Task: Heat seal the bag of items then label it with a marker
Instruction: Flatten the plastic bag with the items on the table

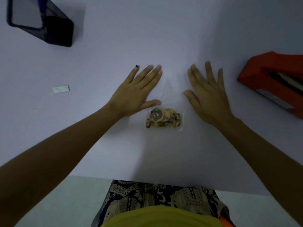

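A clear plastic bag (172, 89) lies flat on the white table (114, 145), its small yellow-brown items (164, 118) bunched at the near end. My left hand (137, 89) lies palm down, fingers spread, at the bag's left edge, with the thumb just above the items. My right hand (208, 94) is spread flat at the bag's right edge. Neither hand grips anything. The orange heat sealer (272, 79) sits at the right edge of the view. A blue pen or marker (40, 4) stands in the black mesh holder (42, 22) at the far left.
A small white rectangular piece (61, 89) lies on the table to the left of my left hand. The table's near edge runs just above my lap, where patterned fabric (155, 199) and a yellow shirt show.
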The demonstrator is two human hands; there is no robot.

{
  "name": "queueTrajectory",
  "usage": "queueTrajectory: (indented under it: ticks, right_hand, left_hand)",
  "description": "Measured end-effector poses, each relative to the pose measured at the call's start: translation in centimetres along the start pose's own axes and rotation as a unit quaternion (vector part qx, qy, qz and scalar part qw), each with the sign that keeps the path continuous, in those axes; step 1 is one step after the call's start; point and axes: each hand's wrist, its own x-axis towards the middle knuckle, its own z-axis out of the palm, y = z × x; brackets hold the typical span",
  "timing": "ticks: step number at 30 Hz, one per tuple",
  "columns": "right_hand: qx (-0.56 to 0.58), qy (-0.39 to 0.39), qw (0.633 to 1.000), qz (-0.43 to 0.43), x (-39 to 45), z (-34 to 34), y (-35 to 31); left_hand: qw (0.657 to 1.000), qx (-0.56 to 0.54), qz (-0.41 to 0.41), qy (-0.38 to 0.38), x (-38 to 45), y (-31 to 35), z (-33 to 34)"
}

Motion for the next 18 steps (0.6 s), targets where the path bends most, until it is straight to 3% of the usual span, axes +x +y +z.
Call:
queueTrajectory:
  ticks: [5, 10, 15, 18]
  right_hand:
    - [0.015, -0.027, 0.998, -0.051, 1.7, 0.9, -3.3]
    - [-0.018, -0.043, 0.999, -0.028, 0.3, 1.1, -0.1]
    - [0.077, -0.004, 0.997, -0.027, 0.2, 0.6, -1.4]
    - [0.092, -0.027, 0.994, -0.060, 0.3, 1.1, -2.7]
  left_hand:
    - [1.000, -0.007, 0.004, -0.003, 0.0, 0.2, -0.1]
    - [1.000, -0.004, -0.001, -0.007, 0.0, 0.1, -0.3]
    - [1.000, -0.002, -0.003, -0.001, -0.2, 0.1, -0.2]
    - [1.000, -0.009, -0.002, 0.004, -0.1, 0.2, -0.2]
